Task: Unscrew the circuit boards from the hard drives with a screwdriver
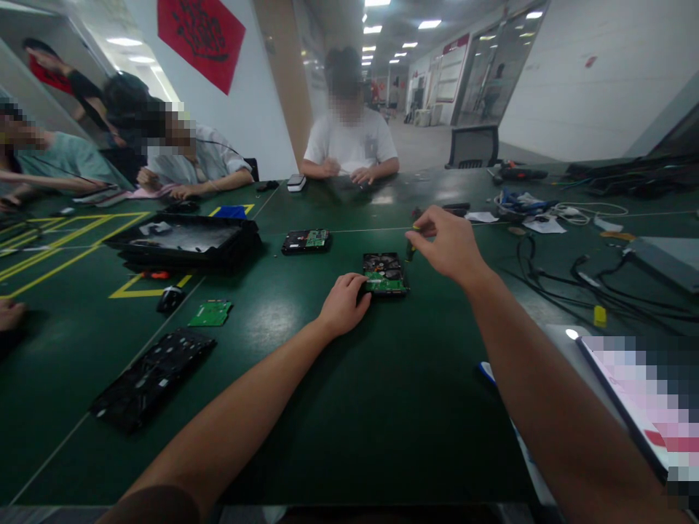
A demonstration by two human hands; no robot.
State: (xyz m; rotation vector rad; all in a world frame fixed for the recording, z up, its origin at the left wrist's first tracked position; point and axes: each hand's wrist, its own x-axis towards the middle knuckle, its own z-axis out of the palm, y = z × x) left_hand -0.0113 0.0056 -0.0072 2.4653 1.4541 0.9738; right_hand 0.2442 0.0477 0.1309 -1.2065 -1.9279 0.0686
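Observation:
A hard drive [384, 269] lies on the green table with its green circuit board facing up. The fingers of my left hand [345, 302] curl against its left edge and grip it there. Just above the drive's right side, my right hand [448, 244] pinches a small screwdriver [410, 251] with a dark, yellow-marked handle. The tool points down; whether its tip touches the drive I cannot tell. Farther back to the left sits a second hard drive [306, 241], also board side up.
To the left lie a loose green circuit board [210, 313], a black plastic tray [153, 378], a mouse [171, 298] and stacked black casings [186, 244]. Cables [573, 280] and a grey metal box [669, 258] are at right, a laptop [611, 407] near my right forearm. Other people sit across the table.

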